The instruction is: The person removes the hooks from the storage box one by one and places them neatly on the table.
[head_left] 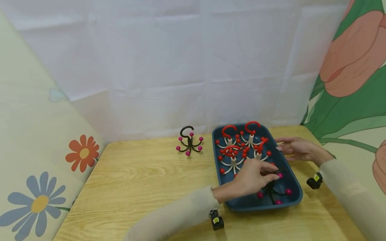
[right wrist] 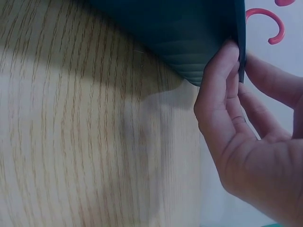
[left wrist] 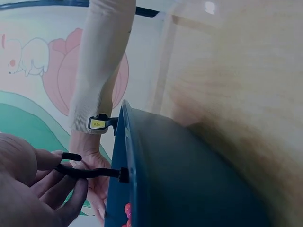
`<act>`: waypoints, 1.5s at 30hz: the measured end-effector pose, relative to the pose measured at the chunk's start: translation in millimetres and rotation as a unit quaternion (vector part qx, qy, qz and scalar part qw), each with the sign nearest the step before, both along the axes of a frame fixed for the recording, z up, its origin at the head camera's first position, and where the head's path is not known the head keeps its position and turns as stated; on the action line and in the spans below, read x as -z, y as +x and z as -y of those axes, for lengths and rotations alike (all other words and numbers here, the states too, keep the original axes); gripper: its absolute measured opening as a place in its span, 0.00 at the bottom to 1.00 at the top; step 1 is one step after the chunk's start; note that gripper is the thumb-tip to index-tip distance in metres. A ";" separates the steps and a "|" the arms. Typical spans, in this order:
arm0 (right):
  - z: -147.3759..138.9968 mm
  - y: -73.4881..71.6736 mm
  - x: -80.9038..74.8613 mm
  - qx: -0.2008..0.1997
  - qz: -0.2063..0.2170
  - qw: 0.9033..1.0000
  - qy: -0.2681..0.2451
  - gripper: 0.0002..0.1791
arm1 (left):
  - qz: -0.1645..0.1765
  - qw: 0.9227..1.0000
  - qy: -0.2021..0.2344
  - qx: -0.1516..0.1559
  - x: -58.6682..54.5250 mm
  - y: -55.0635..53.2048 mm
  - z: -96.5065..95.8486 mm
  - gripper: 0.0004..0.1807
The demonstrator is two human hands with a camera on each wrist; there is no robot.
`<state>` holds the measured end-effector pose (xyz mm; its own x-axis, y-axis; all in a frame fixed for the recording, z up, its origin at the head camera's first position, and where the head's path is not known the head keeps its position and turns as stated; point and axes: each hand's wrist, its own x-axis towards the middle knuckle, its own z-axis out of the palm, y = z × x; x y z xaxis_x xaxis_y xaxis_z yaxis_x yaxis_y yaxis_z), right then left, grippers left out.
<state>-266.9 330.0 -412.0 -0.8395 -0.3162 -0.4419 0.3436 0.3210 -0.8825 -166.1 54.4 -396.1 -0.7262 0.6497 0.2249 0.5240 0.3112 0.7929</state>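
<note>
My left hand (head_left: 251,176) pinches the hook of a black multi-armed hook with magenta ball tips (head_left: 270,193) in the near end of a dark blue tray (head_left: 262,208). The left wrist view shows the black hook's curved top (left wrist: 102,173) between thumb and fingers. On the tray's right side, my right hand (head_left: 301,149) holds the rim, thumb and fingers on either side of the wall (right wrist: 165,38) in the right wrist view. Several white multi-armed hooks with red tops and red balls (head_left: 233,164) stand in the tray's far part.
A second black hook with magenta balls (head_left: 190,143) stands on the wooden table (head_left: 144,174), left of the tray. A white cloth (head_left: 150,67) hangs behind the table. Flower-patterned panels (head_left: 352,100) flank it on both sides.
</note>
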 end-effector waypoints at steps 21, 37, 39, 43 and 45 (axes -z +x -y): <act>0.4 0.0 -1.5 -0.010 0.000 1.000 0.005 0.41 | 0.051 0.996 0.069 -0.025 -24.0 -5.5 14.9 0.13; -0.3 -1.1 -1.5 -0.018 -0.004 1.000 0.006 0.40 | 0.041 0.993 0.109 -0.035 -62.0 -15.4 46.8 0.13; -1.4 -1.2 -0.6 -0.023 -0.008 1.000 0.009 0.41 | 0.036 0.992 0.112 -0.034 -65.6 -16.4 51.1 0.13; -2.1 0.2 0.0 -0.027 -0.009 1.000 0.012 0.41 | 0.028 0.993 0.104 -0.038 -70.9 -17.5 58.8 0.14; -1.8 0.3 -0.4 -0.027 -0.008 1.000 0.011 0.41 | 0.015 0.994 0.102 -0.042 -73.4 -18.4 63.0 0.14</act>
<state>-266.6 331.9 -411.5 -0.8286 -0.3514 -0.4360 0.3117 0.3574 -0.8804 -184.5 -8.7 -322.7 -0.7849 0.5288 0.3228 0.4772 0.1838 0.8593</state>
